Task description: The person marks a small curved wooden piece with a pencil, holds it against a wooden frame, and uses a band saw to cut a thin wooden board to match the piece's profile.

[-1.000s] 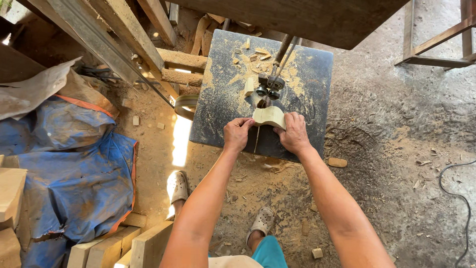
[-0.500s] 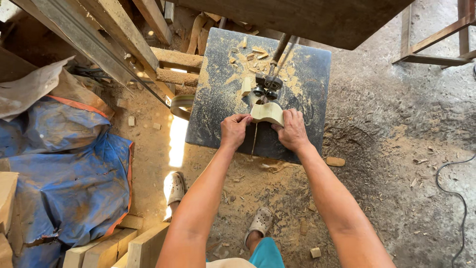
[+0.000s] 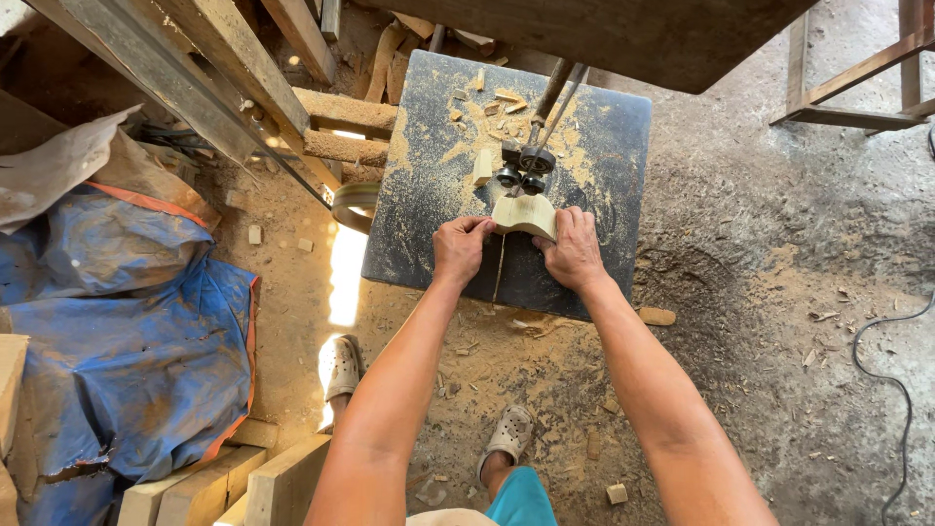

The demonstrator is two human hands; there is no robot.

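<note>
A pale wooden block (image 3: pixel 526 213) with a curved cut lies on the dark saw table (image 3: pixel 419 224), right against the blade guide (image 3: pixel 526 168) of a band saw. My left hand (image 3: pixel 460 248) presses its left end with the fingertips. My right hand (image 3: pixel 575 251) grips its right end. Sawdust and small offcuts (image 3: pixel 482 166) lie on the table behind the blade. A slot runs from the block toward the table's near edge between my hands.
Blue tarpaulin (image 3: pixel 127 341) covers a heap at left, with pale wooden blocks (image 3: pixel 263 482) beside it. Timber beams (image 3: pixel 224 68) slant at top left. A metal frame (image 3: pixel 857 88) stands top right. A cable (image 3: pixel 877 390) lies on the dusty floor. My feet in sandals (image 3: pixel 341 365) stand below.
The block and both hands have edged slightly toward the blade; the view has shifted a little. Both hands keep their hold.
</note>
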